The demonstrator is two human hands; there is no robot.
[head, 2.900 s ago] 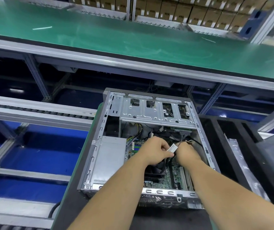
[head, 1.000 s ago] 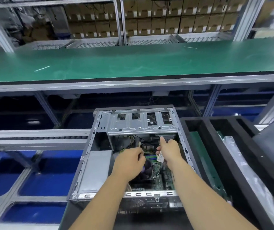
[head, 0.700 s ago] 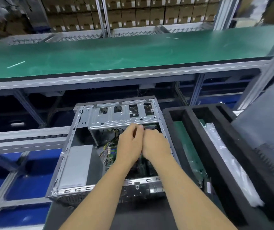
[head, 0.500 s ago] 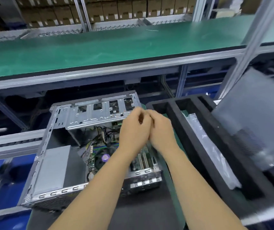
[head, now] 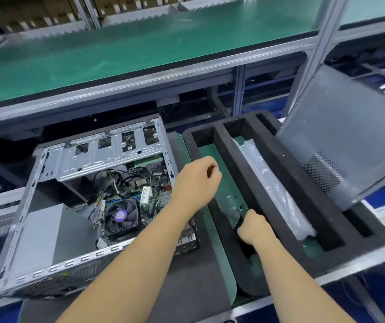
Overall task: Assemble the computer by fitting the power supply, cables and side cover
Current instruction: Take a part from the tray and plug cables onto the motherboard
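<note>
Where things lie: while the open case [head: 88, 206] sits at the left of the frame on a dark mat, the black foam tray [head: 287, 183] sits beside it at centre right, and the grey cover [head: 347, 141] leans at the upper right, its lower edge behind the tray.
Left hand [head: 196, 180]: loosely curled over the gap between case and tray, holding nothing that I can see.
Right hand [head: 254, 227]: closed inside the tray's left slot, on something dark; what it grips is too blurred to name.
Case contents: grey power supply [head: 46, 231] in the lower-left corner, fan [head: 121, 215] on the board, loose cables [head: 119, 180] above it.
Tray contents: a clear plastic bag [head: 277, 187] lies along the middle slot; the far right slot looks bare.
Handling, cover: likely a thin, stiff sheet, light but flexing; best taken by two opposite edges, clear of the mesh vent [head: 324, 173].
Handling, cables: soft and springy; grip the plug, not the wire.
</note>
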